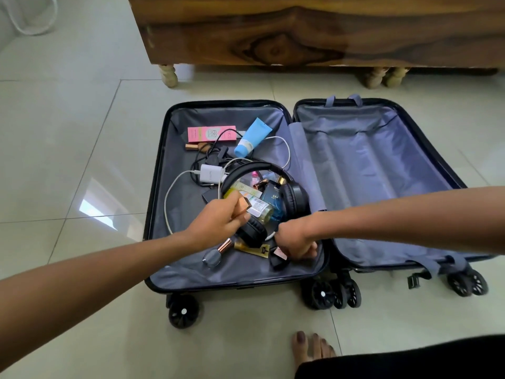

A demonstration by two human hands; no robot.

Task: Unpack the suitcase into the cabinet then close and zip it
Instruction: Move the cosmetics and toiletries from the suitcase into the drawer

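Note:
A dark suitcase (pixel 161 187) lies open on the floor with grey lining; its right half (pixel 382 173) holds nothing. The left half holds black headphones (pixel 295 198), a blue tube (pixel 252 138), a pink box (pixel 210 134), a white charger (pixel 209 173) with cables, a blue perfume box (pixel 273 198) and small cosmetics. My left hand (pixel 218 222) holds a small bottle with a rose-gold cap (pixel 244 205) above the pile. My right hand (pixel 296 240) reaches down at the near right corner, fingers curled over a small dark item (pixel 278 258). The wooden cabinet (pixel 300 31) stands beyond the suitcase.
The cabinet stands on turned legs (pixel 168 75) on a pale tiled floor (pixel 68 160). The suitcase wheels (pixel 183 310) point towards me. My bare foot (pixel 308 348) is on the floor near the front edge. A nail polish bottle (pixel 216 254) lies near my left wrist.

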